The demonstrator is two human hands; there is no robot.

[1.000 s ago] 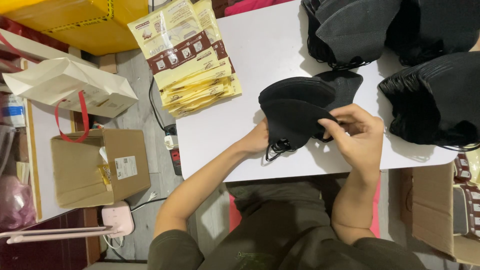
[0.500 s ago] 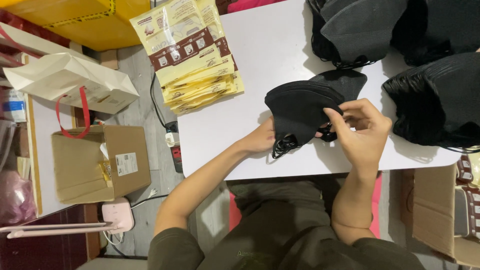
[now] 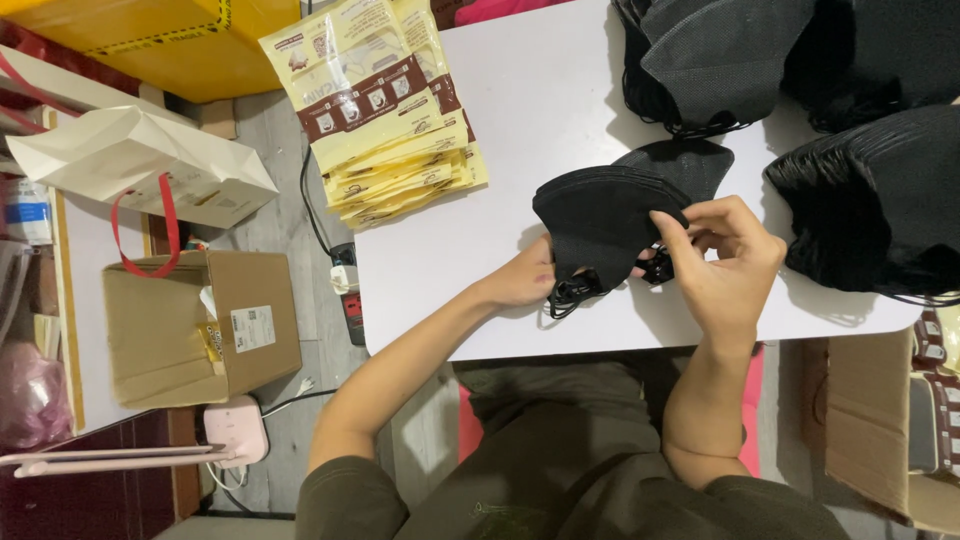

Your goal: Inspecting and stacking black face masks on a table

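Black folded face masks [image 3: 600, 215] sit in a small stack near the white table's [image 3: 520, 130] front edge, held between both hands. Left hand [image 3: 525, 280] grips the stack's lower edge, fingers hidden beneath, while the right hand [image 3: 725, 260] pinches its right side, beside the yellow packets [image 3: 380, 110].

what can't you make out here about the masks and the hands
All head view:
- Count of the black masks: they overlap in one bundle.
- Left hand: fingertips hidden behind the masks.
- Right hand: what its fingers pinch; the masks and curled fingers cover it.
- Mask piles: cut off by the top and right edges.
- Yellow packets: fanned stack, count unclear.
- Cardboard box: contents too small to tell.
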